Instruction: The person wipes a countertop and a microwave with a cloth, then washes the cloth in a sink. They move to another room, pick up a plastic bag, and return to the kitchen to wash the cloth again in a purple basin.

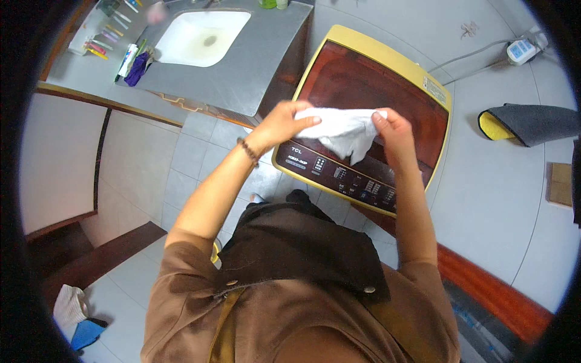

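Observation:
A white cloth (347, 129) is stretched between my two hands, its lower part hanging in loose folds. My left hand (292, 120), with a beaded bracelet on the wrist, pinches the cloth's left end between thumb and fingers. At the upper right corner, my right hand (392, 129) grips it the same way. Beneath the cloth stands a yellow-edged TCL washing machine (390, 54) with a dark red see-through lid (363, 81), which is down. The control panel (336, 174) runs along the side nearest me, partly hidden by the cloth and my right forearm.
At the upper left, a grey counter (245, 81) holds a white sink (177, 41), a toothpaste tube (128, 59) and a purple cloth (137, 70). A power adapter (522, 51) with cables and a dark grey rolled mat (531, 122) are on the right wall. Cloths (70, 304) hang at the lower left.

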Available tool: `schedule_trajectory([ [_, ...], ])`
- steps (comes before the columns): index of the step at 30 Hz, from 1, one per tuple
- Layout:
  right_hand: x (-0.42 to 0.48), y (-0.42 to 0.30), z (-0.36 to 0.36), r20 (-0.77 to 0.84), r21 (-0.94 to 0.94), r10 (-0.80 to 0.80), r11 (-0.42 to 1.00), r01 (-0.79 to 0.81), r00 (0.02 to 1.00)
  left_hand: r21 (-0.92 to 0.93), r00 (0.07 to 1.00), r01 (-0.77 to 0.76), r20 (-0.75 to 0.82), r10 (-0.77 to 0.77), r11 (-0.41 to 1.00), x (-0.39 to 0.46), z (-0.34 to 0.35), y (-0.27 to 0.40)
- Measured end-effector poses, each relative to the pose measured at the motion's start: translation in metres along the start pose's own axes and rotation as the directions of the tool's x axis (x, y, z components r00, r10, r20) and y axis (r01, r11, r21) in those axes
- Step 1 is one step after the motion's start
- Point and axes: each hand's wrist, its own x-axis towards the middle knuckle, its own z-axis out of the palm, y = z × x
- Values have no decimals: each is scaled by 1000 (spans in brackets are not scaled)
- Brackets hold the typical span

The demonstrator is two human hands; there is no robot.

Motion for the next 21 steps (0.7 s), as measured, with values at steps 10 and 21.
schedule_trajectory([
  [10,37,-24,-65,-180,-601,-460,751,273,869,658,732,-476,-71,678,583,81,22,42],
  [21,-29,118,89,-44,-647,-244,746,158,969,426,879,215,-476,16,879,-128,-112,-124],
])
